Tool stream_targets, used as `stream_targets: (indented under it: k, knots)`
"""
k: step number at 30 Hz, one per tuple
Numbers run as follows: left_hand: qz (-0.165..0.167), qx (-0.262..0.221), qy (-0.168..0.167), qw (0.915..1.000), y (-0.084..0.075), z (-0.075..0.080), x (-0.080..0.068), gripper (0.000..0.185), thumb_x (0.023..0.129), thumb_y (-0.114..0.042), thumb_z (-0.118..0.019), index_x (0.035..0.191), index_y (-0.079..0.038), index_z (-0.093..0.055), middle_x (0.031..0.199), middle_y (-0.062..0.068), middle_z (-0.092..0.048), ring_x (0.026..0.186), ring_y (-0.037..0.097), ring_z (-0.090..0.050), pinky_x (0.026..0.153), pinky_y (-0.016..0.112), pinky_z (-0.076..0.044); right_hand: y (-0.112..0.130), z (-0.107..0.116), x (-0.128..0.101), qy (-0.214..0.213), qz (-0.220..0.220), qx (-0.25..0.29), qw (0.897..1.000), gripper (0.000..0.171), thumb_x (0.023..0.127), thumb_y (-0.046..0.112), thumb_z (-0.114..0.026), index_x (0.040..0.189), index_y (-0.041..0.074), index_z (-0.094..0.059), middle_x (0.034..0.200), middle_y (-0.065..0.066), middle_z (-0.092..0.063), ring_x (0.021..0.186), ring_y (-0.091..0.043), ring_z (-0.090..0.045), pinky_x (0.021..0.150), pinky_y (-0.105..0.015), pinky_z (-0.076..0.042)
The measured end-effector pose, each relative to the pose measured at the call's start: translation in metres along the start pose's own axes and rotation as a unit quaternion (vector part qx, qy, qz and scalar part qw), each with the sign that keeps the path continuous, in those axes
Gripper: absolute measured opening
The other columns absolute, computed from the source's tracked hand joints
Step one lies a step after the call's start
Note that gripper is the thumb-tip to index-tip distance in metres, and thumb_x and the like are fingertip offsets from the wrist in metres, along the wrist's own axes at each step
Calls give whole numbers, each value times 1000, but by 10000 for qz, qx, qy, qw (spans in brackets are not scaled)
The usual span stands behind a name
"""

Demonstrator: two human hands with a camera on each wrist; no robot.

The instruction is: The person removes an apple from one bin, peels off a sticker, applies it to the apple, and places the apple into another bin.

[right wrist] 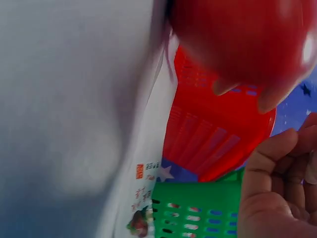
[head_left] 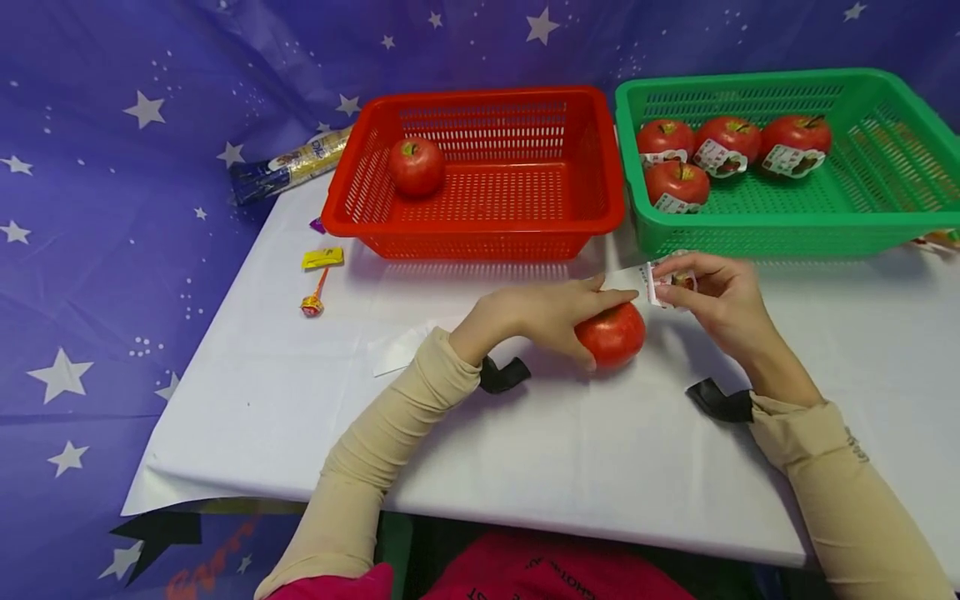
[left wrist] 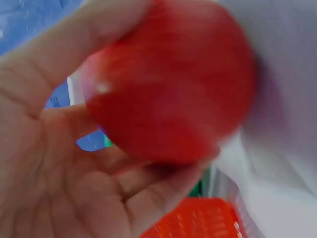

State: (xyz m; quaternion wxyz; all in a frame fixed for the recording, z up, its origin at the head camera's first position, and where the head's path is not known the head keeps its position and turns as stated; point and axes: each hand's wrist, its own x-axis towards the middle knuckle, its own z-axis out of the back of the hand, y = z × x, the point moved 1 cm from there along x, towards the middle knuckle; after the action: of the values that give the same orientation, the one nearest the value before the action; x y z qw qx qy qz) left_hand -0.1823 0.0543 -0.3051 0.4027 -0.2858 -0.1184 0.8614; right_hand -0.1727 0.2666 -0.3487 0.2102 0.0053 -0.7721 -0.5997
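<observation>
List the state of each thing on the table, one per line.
Red apple under the left hand: gripped by left hand, bare.
Printed paper band: off the apple, pinched by right hand.
Red plastic basket: holds one bare apple.
Green plastic basket: holds four banded apples.

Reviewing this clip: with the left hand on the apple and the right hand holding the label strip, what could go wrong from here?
1. The apple sits on the table under the left hand; being round, it might roll off if that grip loosens.
2. The label strip, pinched by the right hand, looks thin and could tear or crumple.
3. The loose apple in the red basket bears no label, unlike those in the green basket; mixing is possible.
</observation>
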Motion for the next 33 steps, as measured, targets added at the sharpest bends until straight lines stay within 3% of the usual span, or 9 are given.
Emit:
stream_targets:
  k: [2,5,10,14,21,23,25,28,33]
  knots:
    - [55,-81,-173,9998,5,3,2,83,89,-37,-66,155,-18,-18,158,9,-26,139,20,-34,112,29,-32,0,-3,0,-9,-45,-657,9978,30,79,-24,-57,93,-2,-73,92,-2,-69,79,-13,-58,61,-18,-47]
    - [27,-79,-367,9993,10,4,5,78,93,-44,-59,154,-14,-20,151,4,-38,132,18,-42,108,27,-36,-2,-7,-1,0,-76,-1122,9937,25,77,-20,-63,91,-1,-72,89,1,-69,77,-13,-53,57,-19,-41]
    - [80,-84,-443,9989,11,3,9,80,93,-49,-56,154,-13,-19,152,4,-36,133,17,-41,108,26,-35,-1,-10,-1,-67,15,-1621,9868,20,75,-17,-69,86,0,-71,79,4,-66,60,-13,-38,50,-27,-27]
    - [157,-53,-508,9986,10,1,11,83,92,-53,-55,155,-13,-18,155,5,-32,137,18,-37,111,27,-33,2,-14,-2,-98,101,-2219,9750,17,74,-13,-73,85,0,-70,74,8,-64,57,-11,-37,48,-27,-28]
    - [139,-104,-646,9978,11,0,14,83,92,-52,-57,154,-11,-20,154,6,-34,136,19,-39,110,28,-36,3,-15,0,-316,157,-1344,9903,15,76,-14,-69,82,-1,-71,80,4,-69,72,-11,-47,53,-21,-33]
    - [126,-125,-669,9976,12,1,14,83,92,-52,-57,154,-10,-21,152,5,-37,134,17,-41,108,26,-38,4,-16,0,-341,127,-1304,9908,16,76,-14,-69,81,0,-71,78,4,-69,71,-11,-47,53,-21,-33]
    - [134,-142,-674,9975,12,1,15,84,91,-53,-57,153,-10,-21,151,3,-39,131,15,-43,105,24,-40,4,-17,-1,-254,141,-1622,9863,16,75,-15,-70,80,0,-71,75,6,-68,64,-11,-43,49,-23,-31]
    - [185,-131,-679,9974,12,1,16,85,90,-55,-57,154,-10,-21,149,2,-40,129,13,-44,102,22,-41,6,-20,-2,-112,222,-2388,9707,14,72,-13,-73,78,0,-70,70,11,-65,53,-9,-36,46,-25,-28]
    - [167,71,-826,9964,9,-1,17,93,86,-60,-60,152,-6,-23,143,3,-47,122,12,-48,96,19,-43,7,-25,-4,-225,229,-3256,9449,12,71,-8,-77,78,-1,-70,66,17,-63,51,-7,-39,47,-22,-33]
